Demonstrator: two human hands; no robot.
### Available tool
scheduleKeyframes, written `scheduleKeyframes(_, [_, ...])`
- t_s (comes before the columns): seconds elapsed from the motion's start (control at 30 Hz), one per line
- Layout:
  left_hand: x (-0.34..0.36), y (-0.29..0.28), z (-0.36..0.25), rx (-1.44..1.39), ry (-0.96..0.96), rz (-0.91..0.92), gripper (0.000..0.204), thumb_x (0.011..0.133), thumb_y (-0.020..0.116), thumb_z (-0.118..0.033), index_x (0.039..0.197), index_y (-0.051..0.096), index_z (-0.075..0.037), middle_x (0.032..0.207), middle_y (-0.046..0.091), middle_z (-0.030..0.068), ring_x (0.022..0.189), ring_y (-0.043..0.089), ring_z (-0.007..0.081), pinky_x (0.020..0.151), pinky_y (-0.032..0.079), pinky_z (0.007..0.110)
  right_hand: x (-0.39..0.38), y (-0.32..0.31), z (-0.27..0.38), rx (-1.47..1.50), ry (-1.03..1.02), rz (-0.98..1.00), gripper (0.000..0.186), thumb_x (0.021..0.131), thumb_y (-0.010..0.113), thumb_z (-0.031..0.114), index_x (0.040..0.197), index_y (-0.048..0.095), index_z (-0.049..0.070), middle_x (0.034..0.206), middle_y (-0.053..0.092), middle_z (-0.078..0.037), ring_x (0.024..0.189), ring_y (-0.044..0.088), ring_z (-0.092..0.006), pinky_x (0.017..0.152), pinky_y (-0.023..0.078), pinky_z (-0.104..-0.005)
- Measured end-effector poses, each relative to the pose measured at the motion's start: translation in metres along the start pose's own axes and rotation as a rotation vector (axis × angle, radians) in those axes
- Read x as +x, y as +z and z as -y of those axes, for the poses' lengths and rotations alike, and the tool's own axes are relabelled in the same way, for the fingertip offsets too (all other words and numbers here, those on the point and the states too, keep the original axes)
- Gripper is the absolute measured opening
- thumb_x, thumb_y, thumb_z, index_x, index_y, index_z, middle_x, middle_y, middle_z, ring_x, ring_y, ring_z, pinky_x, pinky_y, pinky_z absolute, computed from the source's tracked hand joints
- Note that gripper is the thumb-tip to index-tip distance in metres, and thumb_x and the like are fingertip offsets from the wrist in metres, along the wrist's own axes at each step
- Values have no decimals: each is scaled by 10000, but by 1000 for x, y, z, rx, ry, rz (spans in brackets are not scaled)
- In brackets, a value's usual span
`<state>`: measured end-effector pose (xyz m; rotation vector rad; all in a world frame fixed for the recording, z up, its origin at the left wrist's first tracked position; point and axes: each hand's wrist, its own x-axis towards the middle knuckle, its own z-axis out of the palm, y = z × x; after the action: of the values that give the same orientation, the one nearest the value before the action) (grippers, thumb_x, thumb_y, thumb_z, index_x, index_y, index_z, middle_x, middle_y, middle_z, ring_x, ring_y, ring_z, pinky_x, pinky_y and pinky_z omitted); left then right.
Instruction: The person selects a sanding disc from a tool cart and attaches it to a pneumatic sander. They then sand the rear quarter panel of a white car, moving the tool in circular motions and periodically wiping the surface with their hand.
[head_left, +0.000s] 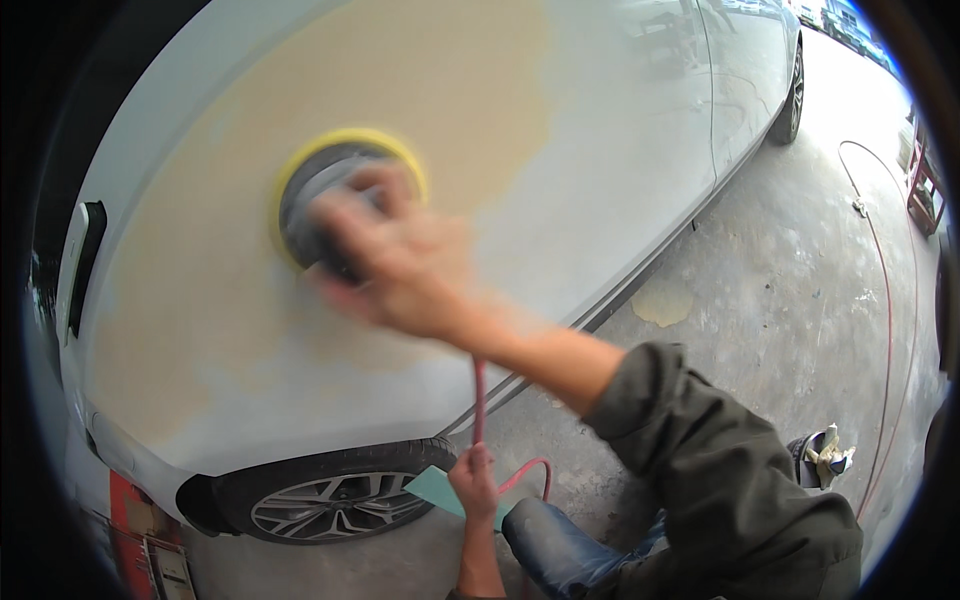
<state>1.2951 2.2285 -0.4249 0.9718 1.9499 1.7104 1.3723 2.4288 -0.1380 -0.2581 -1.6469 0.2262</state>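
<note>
My right hand [395,260], blurred by motion, is closed round a dark round orbital sander [320,185] with a yellow-edged pad. The pad lies against a silver car panel [590,200], over a wide tan filler patch [420,80]. A red air hose [479,400] hangs below my right wrist. Lower down, my left hand [474,482] is closed round this hose, beside the wheel. A flat pale green sheet [437,488] sticks out behind my left hand; whether the fingers also grip it, I cannot tell.
Under the panel stands the car's wheel [340,505]. Another hose [885,270] runs along the concrete floor [740,300] at the right. A dark container with crumpled material [826,458] is near my right sleeve. Red equipment [135,520] sits at the lower left.
</note>
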Motion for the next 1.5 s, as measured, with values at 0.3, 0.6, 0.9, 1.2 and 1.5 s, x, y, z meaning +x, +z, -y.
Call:
scheduleKeyframes(0.3, [5, 31, -50, 224, 190, 61, 458, 1026, 586, -354, 755, 622, 13, 567, 497, 13, 543, 411, 74, 499, 311, 302, -34, -48, -84, -144, 305, -374, 512, 846, 744, 328, 1236, 531, 75, 1134, 530, -163, 749, 617, -284, 597, 527, -400])
scheduleKeyframes(0.6, [-38, -59, -16, -107, -177, -195, 406, 1034, 527, -322, 724, 526, -60, 584, 373, -69, 503, 338, 28, 464, 241, 242, -27, 64, 63, 147, -56, -69, 557, 722, 802, 280, 1216, 572, 164, 1178, 505, -145, 796, 621, -272, 541, 527, -361])
scheduleKeyframes(0.9, [-9, -1, -29, 355, 49, 60, 444, 1010, 610, -323, 749, 638, 35, 586, 541, 52, 550, 533, 129, 525, 401, 326, -65, -24, -74, -114, 245, -380, 492, 792, 788, 292, 1185, 550, 117, 1137, 566, -189, 644, 653, -307, 474, 535, -394])
scheduleKeyframes(1.2, [-46, -7, -21, -205, -224, -63, 441, 1045, 542, -347, 706, 534, -65, 580, 372, -71, 502, 321, 28, 477, 205, 241, -32, 48, 48, 103, -118, 94, 536, 758, 786, 306, 1236, 563, 213, 1221, 503, -129, 911, 651, -276, 570, 546, -356])
scheduleKeyframes(1.5, [-11, 77, -77, 96, 108, 272, 417, 1052, 548, -353, 797, 587, -26, 599, 430, -54, 530, 366, 20, 479, 261, 238, 9, -87, -109, -267, 301, -402, 519, 853, 738, 361, 1230, 537, 66, 1076, 575, -167, 712, 655, -300, 630, 542, -430])
